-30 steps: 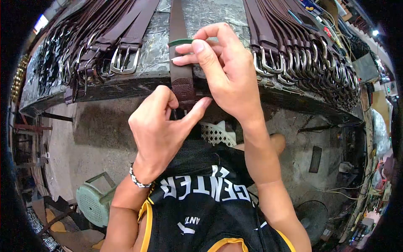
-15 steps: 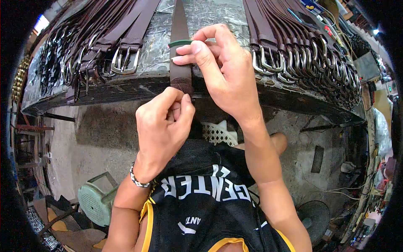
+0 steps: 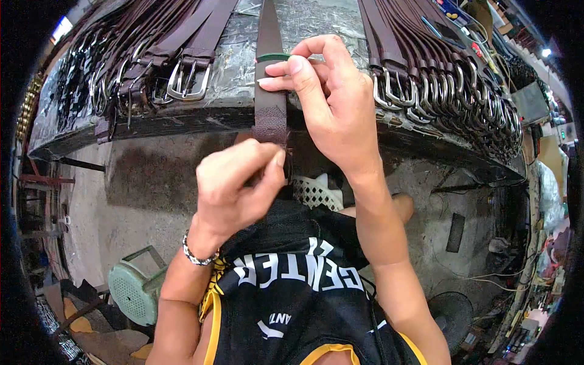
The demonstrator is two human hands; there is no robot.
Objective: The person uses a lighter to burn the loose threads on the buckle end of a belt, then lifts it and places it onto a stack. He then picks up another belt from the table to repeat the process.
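Note:
A dark brown belt (image 3: 267,79) runs lengthwise toward me over the bench, its folded, stitched end past the front edge. My left hand (image 3: 240,185) is closed at that near end, gripping the belt where a bit of metal buckle shows beside the fingers. Higher up, a thin green strip (image 3: 272,56) lies crosswise on the belt. My right hand (image 3: 334,103) pinches the strip's right end between thumb and fingers. Two of its fingertips rest on the belt just below the strip.
Piles of brown belts with silver buckles cover the bench (image 3: 243,36) at left (image 3: 188,82) and right (image 3: 395,88). Below are a white perforated seat (image 3: 316,191), a green stool (image 3: 131,295) and a fan (image 3: 450,316). Cables lie on the floor at right.
My left hand has moved slightly down toward me, and the belt's stitched end now hangs further over the bench edge. The right hand keeps the green strip across the belt.

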